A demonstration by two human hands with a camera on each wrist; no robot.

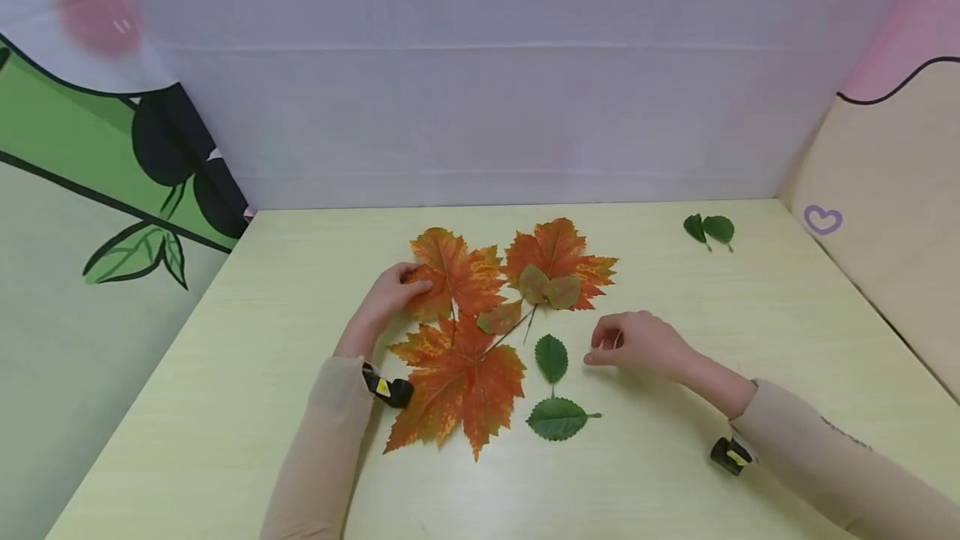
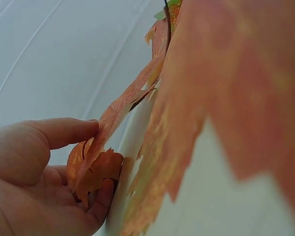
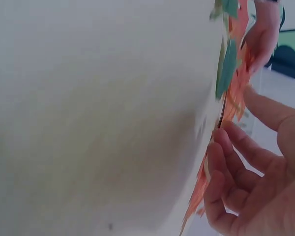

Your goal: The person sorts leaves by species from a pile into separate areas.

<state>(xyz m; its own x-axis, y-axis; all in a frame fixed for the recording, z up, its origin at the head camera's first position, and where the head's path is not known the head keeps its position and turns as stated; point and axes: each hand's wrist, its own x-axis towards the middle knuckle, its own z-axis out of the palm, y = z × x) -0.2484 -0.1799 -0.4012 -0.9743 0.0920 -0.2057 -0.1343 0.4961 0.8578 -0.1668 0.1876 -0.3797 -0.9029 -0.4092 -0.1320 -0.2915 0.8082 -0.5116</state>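
Maple leaf point(image 1: 459, 273) pinched in left grip point(image 1: 392, 293), right grip point(image 1: 637, 344) loosely curled near green leaf point(image 1: 551, 357)

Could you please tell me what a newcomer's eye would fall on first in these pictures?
Most likely the three big orange leaves in the middle of the pale table, with the back-left leaf pinched at its edge by the left grip. Next might come the two small green leaves just right of the nearest orange leaf, then the purple heart drawn on the right-hand wall.
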